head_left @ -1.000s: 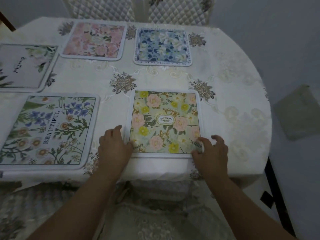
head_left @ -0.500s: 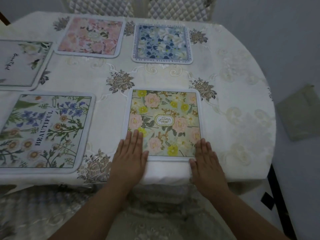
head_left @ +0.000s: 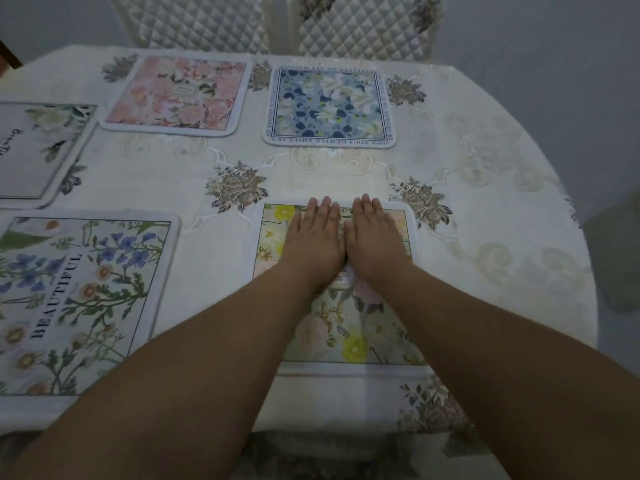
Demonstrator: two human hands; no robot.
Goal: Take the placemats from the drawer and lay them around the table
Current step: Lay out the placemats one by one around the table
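Observation:
A yellow and pink floral placemat [head_left: 349,327] lies flat at the near edge of the table [head_left: 502,209]. My left hand [head_left: 313,239] and my right hand [head_left: 372,237] lie side by side on its far half, fingers straight, palms pressing down. My forearms cover much of this mat. Four other placemats lie on the table: a "BEAUTIFUL" wildflower mat [head_left: 72,299] at near left, a grey-white mat [head_left: 31,150] at far left, a pink floral mat [head_left: 180,95] at the back and a blue floral mat [head_left: 329,107] beside it.
A cream embroidered tablecloth [head_left: 311,174] covers the oval table. Two quilted chair backs [head_left: 194,26] [head_left: 363,26] stand behind the far edge. The grey floor [head_left: 571,81] lies to the right, with a greenish mat [head_left: 620,254] on it.
Both hands moved from the mat's near corners up onto its far half and came together, fingers straightened flat. The view moved closer over the table.

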